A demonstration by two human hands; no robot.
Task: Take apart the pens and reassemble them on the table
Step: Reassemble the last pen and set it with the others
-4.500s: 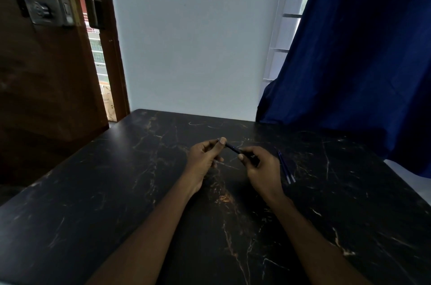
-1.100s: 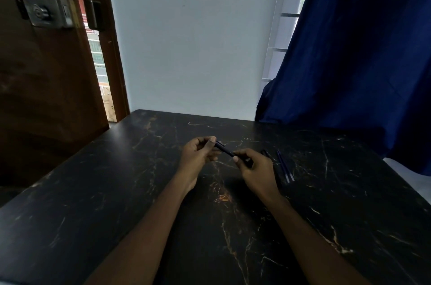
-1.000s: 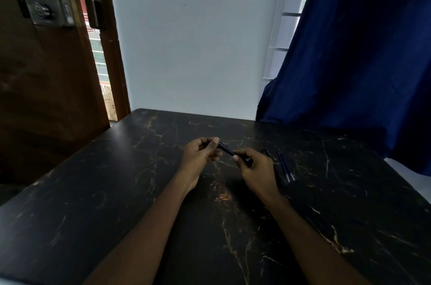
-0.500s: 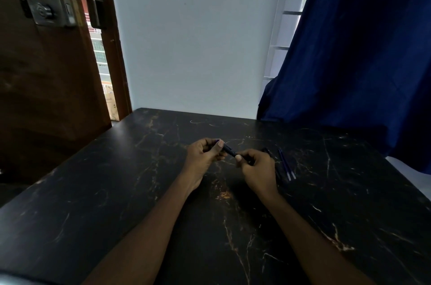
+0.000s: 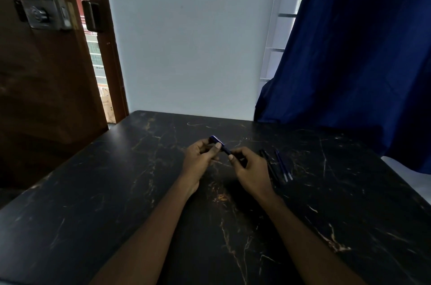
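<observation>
A dark blue pen [image 5: 221,145] is held between both hands above the middle of the black marble table [image 5: 116,191]. My left hand [image 5: 200,158] pinches its far end, where a blue cap end sticks out past the thumb. My right hand [image 5: 250,168] grips the near end with curled fingers. To the right of my right hand lie a dark pen [image 5: 269,164] and thin blue refills [image 5: 282,165], side by side on the table.
A white wall stands behind the table's far edge. A dark blue curtain [image 5: 354,51] hangs at the right, reaching the table's far right corner. A brown wooden door [image 5: 42,63] with a metal lock stands at the left.
Both hands stay joined on the pen and have shifted only slightly. The pen's blue end now sticks out further past my left thumb.
</observation>
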